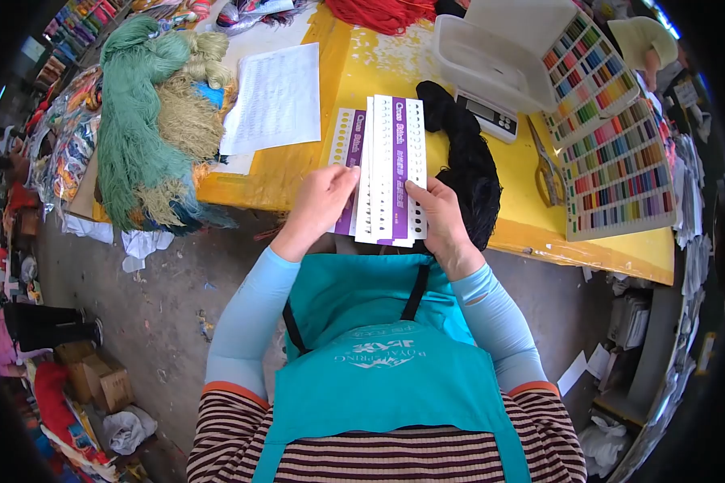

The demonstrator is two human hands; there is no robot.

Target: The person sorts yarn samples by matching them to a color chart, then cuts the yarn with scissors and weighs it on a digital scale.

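A fanned stack of white and purple "Cross Stitch" thread cards (398, 173), punched with rows of holes, is held upright in front of me at the table's front edge. My right hand (439, 213) grips the stack's right side, thumb on top and fingers behind. At the left side, my left hand (324, 201) is closed in a pinch, its fingertips on the edge of the cards. Another purple card (345, 149) with yellowish holes sticks out behind the left fingers. A hank of black thread (467, 157) lies just right of the cards.
Right of the hank are scissors (549, 173), a digital scale (491, 117) bearing a plastic tub (491, 68), and color sample boards (619, 173). On the left lie a printed sheet (274, 101) and green yarn (137, 121). Red thread (379, 12) lies at the back.
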